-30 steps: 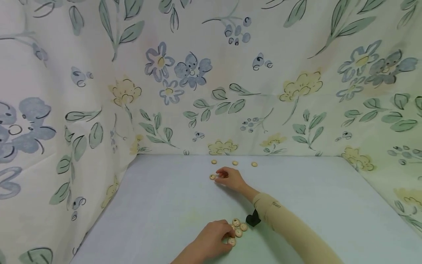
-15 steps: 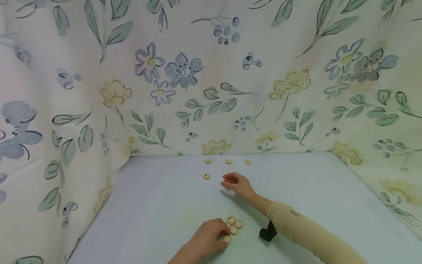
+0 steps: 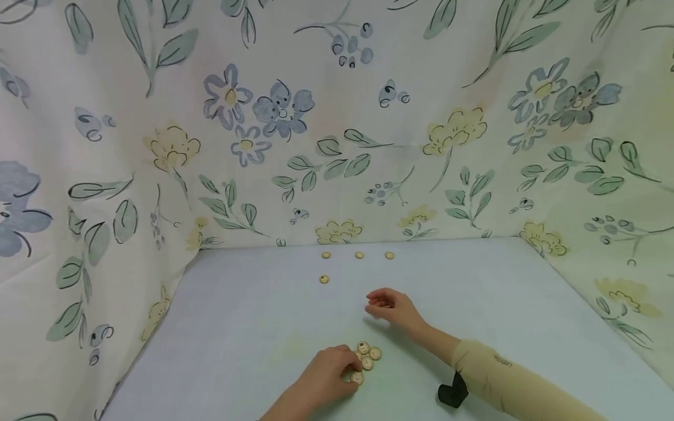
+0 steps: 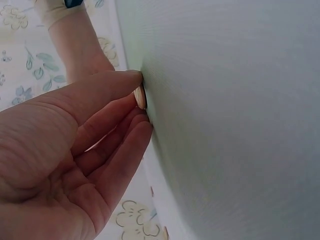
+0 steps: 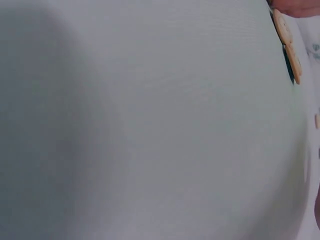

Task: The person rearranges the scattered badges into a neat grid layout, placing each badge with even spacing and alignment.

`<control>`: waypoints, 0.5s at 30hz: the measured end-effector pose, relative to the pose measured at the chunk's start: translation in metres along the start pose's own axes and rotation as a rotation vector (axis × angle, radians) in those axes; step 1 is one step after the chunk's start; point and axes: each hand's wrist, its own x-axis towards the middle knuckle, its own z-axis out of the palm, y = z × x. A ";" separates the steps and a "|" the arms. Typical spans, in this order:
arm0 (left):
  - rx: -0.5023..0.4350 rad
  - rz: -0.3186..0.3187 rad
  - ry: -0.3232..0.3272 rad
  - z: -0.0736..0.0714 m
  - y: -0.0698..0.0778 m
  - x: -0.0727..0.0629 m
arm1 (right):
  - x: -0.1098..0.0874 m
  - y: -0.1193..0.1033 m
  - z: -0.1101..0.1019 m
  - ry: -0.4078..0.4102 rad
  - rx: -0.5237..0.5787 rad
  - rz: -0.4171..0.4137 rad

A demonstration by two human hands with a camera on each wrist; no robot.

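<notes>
On the white table, my left hand (image 3: pixel 329 371) rests beside a cluster of several round wooden buttons (image 3: pixel 367 363). Its thumb and fingers curl around a button (image 3: pixel 357 378) at the cluster's near side; in the left wrist view the edge of this button (image 4: pixel 141 97) shows between thumb and fingertips. My fingers partly cover another button of the cluster. My right hand (image 3: pixel 397 310) is over the table, up and to the right of the cluster, fingers loosely bent and holding nothing. Nearest ahead of it lies a single button (image 3: pixel 324 279).
A row of buttons lies near the table's back edge: left (image 3: pixel 326 255), middle (image 3: pixel 360 255) and right (image 3: pixel 389 255). A flower-patterned cloth (image 3: pixel 337 193) hangs behind the table and along its sides. A black device (image 3: pixel 453 392) hangs at the right wrist.
My right hand has drawn back, right and nearer to me, away from the single button, which stays on the table. The left hand keeps its place at the cluster. The head view has shifted slightly.
</notes>
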 end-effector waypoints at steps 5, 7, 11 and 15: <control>0.004 0.013 0.008 0.000 -0.001 0.000 | -0.019 -0.012 -0.001 -0.022 -0.035 0.000; 0.007 0.021 0.016 0.000 -0.001 0.000 | -0.024 -0.013 -0.002 -0.028 -0.050 -0.005; 0.006 0.026 0.019 0.001 -0.002 0.000 | -0.031 -0.002 -0.003 -0.053 -0.047 -0.020; 0.007 0.023 0.019 0.001 -0.003 0.001 | -0.039 0.002 -0.005 -0.090 -0.052 -0.046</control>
